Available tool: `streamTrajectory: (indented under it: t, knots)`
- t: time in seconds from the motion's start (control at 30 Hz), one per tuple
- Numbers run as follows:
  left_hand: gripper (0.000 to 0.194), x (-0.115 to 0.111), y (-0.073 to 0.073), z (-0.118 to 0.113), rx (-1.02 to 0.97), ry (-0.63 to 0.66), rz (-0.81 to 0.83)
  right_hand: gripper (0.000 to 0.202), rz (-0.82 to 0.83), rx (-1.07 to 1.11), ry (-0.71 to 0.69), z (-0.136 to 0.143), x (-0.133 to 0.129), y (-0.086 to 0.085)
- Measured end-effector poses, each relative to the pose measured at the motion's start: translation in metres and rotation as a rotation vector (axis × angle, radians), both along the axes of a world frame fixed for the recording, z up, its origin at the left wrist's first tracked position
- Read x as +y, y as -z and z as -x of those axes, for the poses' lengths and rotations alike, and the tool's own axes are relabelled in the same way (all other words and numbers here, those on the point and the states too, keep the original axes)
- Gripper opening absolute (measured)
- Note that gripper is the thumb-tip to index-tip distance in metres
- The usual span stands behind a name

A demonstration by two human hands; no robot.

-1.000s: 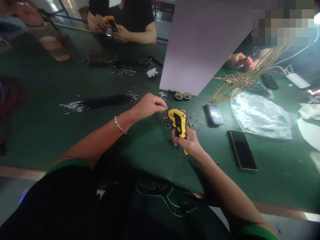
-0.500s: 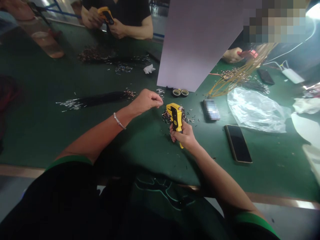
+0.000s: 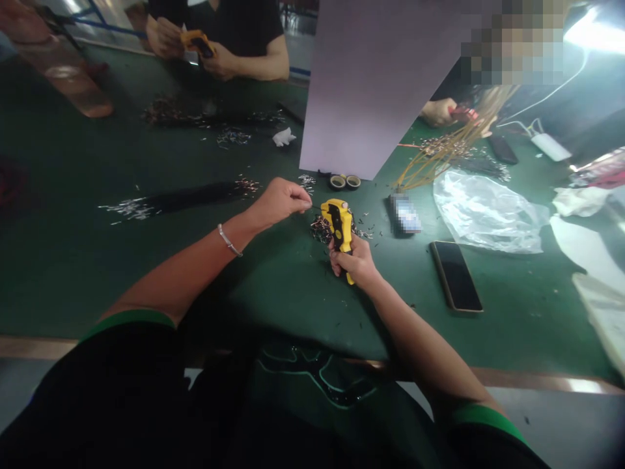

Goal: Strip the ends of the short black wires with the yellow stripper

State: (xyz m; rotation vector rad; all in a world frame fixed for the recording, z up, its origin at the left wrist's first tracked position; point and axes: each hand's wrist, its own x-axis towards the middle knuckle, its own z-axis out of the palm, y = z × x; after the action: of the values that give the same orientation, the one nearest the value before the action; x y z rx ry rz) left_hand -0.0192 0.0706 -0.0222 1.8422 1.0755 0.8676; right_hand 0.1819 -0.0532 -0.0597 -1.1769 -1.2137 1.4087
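Note:
My right hand (image 3: 358,260) is wrapped round the handles of a yellow and black wire stripper (image 3: 339,218), held upright with its head towards the left. My left hand (image 3: 282,200) pinches a thin dark wire (image 3: 316,208), whose end reaches the stripper's jaws; whether the jaws grip it I cannot tell. Beneath the stripper lies a pile of wires with copper ends (image 3: 320,228), partly hidden, with small black scraps around it. Left of my left hand, a bundle of black wires (image 3: 195,197) lies on the green table (image 3: 273,280).
Two tape rolls (image 3: 345,182) sit by the foot of a pale upright panel (image 3: 351,91). To the right are a phone (image 3: 456,276), a blurred-out device (image 3: 405,213) and a clear plastic bag (image 3: 488,212). Across the table, a co-worker's hand (image 3: 222,63) holds another yellow stripper (image 3: 198,43).
My left hand has come closer to the stripper, and the wire in its fingers now reaches the jaws. The stripper has turned slightly. The whole view has shifted a little.

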Motion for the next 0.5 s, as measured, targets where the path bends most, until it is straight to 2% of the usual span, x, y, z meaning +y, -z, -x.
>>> streamTrajectory:
  t: [0.23,0.5]
  knots:
    - [0.011,-0.012,-0.013,0.000,0.033,-0.011,-0.063,0.024,-0.004,0.138,-0.001,-0.011,-0.003,-0.001]
    - [0.013,-0.030,-0.021,-0.008,0.093,0.016,-0.208,0.032,-0.044,0.162,-0.014,-0.019,-0.004,0.001]
